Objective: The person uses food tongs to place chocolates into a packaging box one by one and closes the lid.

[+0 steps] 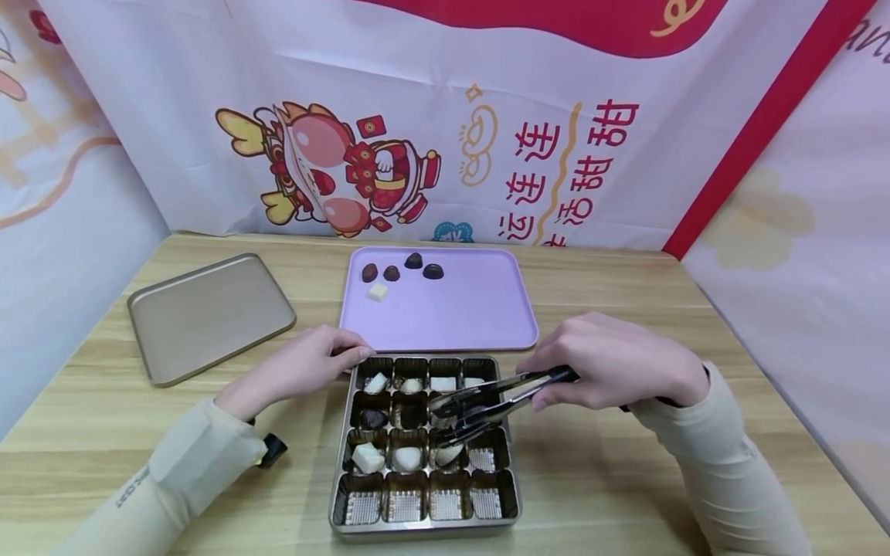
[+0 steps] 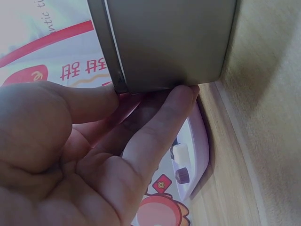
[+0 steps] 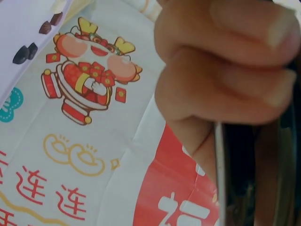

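Right hand point(image 1: 608, 361) gripped tongs point(image 1: 480, 420), pointing eight o'clock; white chocolate point(image 1: 450, 455) lay by tips; left hand point(image 1: 313, 363) held tin point(image 1: 426, 531) at eleven-o'clock corner.

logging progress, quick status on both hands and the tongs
Left hand holding far left corner of tin. Right hand gripping tongs over tin; can't tell if they're loaded. Tongs hide part of tin from head view.

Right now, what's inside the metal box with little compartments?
The box holds white pieces and dark pieces in its three farther rows; the nearest shows bare liner. What lies directly under the tongs cannot be seen.
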The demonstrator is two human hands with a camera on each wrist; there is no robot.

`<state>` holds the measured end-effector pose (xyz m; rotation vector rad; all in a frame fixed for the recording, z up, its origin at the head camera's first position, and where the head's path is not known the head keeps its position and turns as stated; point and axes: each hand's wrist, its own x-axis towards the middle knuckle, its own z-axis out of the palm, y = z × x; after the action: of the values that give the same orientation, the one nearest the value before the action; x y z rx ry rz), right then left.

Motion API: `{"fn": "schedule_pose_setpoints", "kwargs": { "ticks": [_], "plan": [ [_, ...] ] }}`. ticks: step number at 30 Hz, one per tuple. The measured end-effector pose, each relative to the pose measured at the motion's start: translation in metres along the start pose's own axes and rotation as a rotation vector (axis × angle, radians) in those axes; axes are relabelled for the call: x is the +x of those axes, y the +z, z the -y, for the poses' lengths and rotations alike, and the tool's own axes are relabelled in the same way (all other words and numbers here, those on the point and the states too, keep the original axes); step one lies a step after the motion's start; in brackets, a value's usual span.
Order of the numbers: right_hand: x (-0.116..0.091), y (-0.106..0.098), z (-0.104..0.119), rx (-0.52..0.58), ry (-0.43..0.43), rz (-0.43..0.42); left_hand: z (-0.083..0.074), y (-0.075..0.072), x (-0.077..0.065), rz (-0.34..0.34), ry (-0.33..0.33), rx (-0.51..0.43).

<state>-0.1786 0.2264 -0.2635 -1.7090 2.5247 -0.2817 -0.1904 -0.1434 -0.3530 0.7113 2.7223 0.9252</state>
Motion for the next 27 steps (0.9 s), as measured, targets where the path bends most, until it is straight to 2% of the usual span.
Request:
{"fn": "schedule_pose_setpoints", "kwargs": {
  "ticks": [9, 16, 21, 27],
  "plan": [
    [-0.003, -0.003, -0.016, 0.018, 0.053, -0.081, -0.001, 0.000, -0.002, -0.001, -0.014, 0.000],
    [0.001, -0.001, -0.034, 0.008, 0.145, -0.199, -0.002, 0.000, 0.000, 0.000, -0.016, 0.001],
    [0.019, 0.007, -0.049, -0.081, 0.262, -0.252, -0.002, 0.001, 0.000, -0.006, -0.012, 0.002],
    [0.064, 0.014, -0.072, -0.167, 0.377, -0.166, 0.000, 0.000, -0.001, -0.003, -0.015, -0.004]
  ]
}}
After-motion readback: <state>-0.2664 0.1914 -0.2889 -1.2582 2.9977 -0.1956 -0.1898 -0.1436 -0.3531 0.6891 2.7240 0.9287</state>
